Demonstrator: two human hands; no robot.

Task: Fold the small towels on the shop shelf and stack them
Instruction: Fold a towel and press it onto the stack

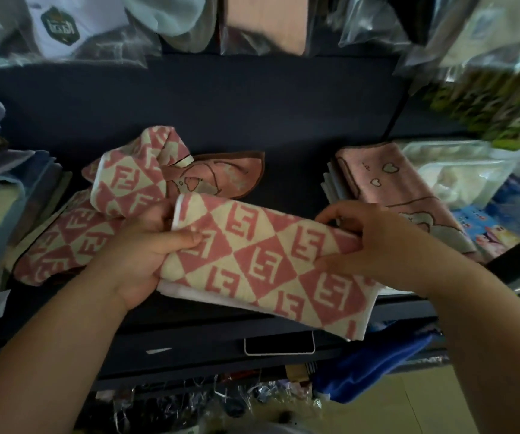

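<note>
A pink and cream checked towel [261,261] lies folded into a long strip at the front of the dark shelf [252,114]. My left hand [139,252] pinches its left end and my right hand [374,242] grips its right end. Behind my left hand sit loose towels of the same pattern [127,180], one crumpled, one spread flat [61,242]. A pink towel with a brown edge [221,173] lies crumpled behind them. At the right stands a stack of folded towels [390,180] topped by a pink one with hearts.
Folded cloth piles [11,189] line the left side. Plastic-wrapped goods [459,180] crowd the right and hang along the top [73,29]. A phone [279,345] lies on the shelf's front ledge. Blue fabric [374,368] hangs below at the right.
</note>
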